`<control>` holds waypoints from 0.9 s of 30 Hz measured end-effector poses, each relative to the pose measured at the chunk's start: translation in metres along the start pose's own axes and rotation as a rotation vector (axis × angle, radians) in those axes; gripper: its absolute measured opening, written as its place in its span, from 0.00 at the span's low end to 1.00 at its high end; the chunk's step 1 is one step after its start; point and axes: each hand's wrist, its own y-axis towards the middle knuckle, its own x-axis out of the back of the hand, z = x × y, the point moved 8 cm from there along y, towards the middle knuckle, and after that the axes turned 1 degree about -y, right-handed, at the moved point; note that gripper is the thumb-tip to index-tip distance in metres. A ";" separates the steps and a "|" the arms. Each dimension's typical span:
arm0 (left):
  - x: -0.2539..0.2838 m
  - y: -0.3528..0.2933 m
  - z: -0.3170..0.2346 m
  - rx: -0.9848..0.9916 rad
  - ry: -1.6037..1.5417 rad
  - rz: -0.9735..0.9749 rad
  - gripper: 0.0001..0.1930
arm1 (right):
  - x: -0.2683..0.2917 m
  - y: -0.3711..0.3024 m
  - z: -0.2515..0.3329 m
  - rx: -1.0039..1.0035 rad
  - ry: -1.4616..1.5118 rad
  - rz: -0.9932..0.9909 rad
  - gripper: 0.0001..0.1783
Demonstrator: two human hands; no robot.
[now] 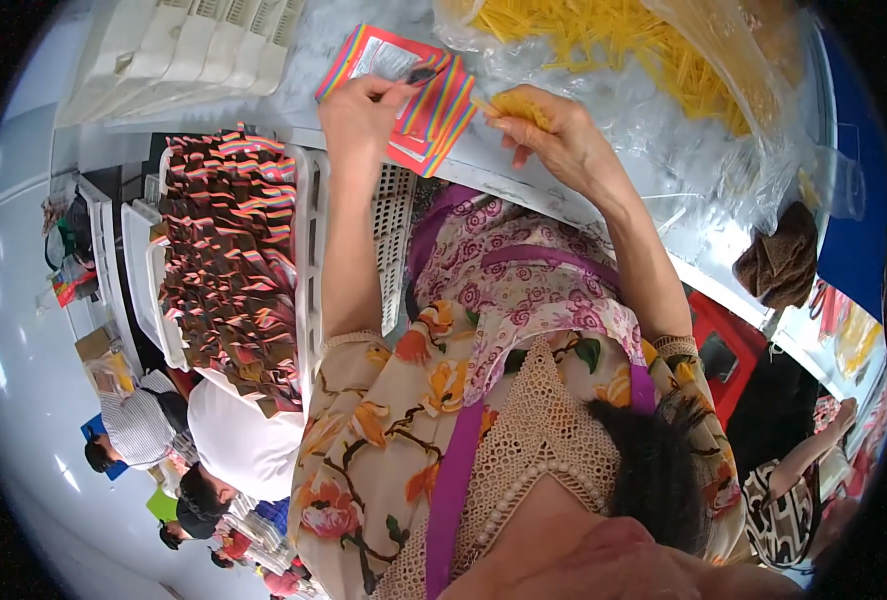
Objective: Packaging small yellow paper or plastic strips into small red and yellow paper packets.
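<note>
My left hand (356,118) lies over a small stack of red pouches (376,55) with rainbow-striped edges on the table. Its thumb and fingers pinch the top pouch near a dark patch at its upper edge. To the right, my right hand (564,140) is closed around a bunch of thin yellow plastic sticks (522,104). The tip of one stick reaches from its fingertips to the right edge of the pouches. Whether it touches them I cannot tell.
A clear plastic bag (744,90) of loose yellow sticks (604,35) lies open at the far right. White plastic trays (179,55) stand far left. A white crate (309,260) packed with striped pouches (234,270) sits left of me. A brown cloth (779,258) hangs right. Other people work nearby.
</note>
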 end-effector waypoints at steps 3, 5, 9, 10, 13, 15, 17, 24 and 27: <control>-0.010 0.010 0.049 0.294 -0.199 0.071 0.13 | -0.012 0.010 0.007 0.110 -0.174 -0.012 0.12; -0.027 0.009 0.085 0.420 -0.549 0.096 0.12 | -0.020 0.012 0.020 0.183 -0.308 -0.030 0.13; -0.034 0.007 0.067 0.301 -0.820 0.082 0.11 | -0.029 0.022 0.026 0.160 -0.353 -0.049 0.13; -0.034 0.006 0.065 0.286 -0.692 0.122 0.10 | -0.031 0.026 0.026 0.183 -0.343 -0.079 0.12; -0.028 0.001 0.043 0.224 -0.474 0.060 0.06 | -0.041 0.040 0.028 0.160 -0.436 -0.066 0.11; -0.002 -0.007 0.008 0.079 -0.286 -0.126 0.04 | -0.047 0.052 0.018 0.158 -0.477 -0.045 0.11; 0.008 -0.012 -0.009 -0.014 -0.285 -0.196 0.03 | -0.051 0.062 0.012 0.163 -0.520 -0.017 0.11; 0.027 -0.023 -0.046 -0.264 -0.158 -0.336 0.04 | -0.059 0.070 -0.011 -0.118 -0.325 0.200 0.08; 0.029 -0.029 -0.054 -0.362 -0.117 -0.356 0.05 | -0.060 0.067 -0.009 -0.214 -0.020 0.253 0.07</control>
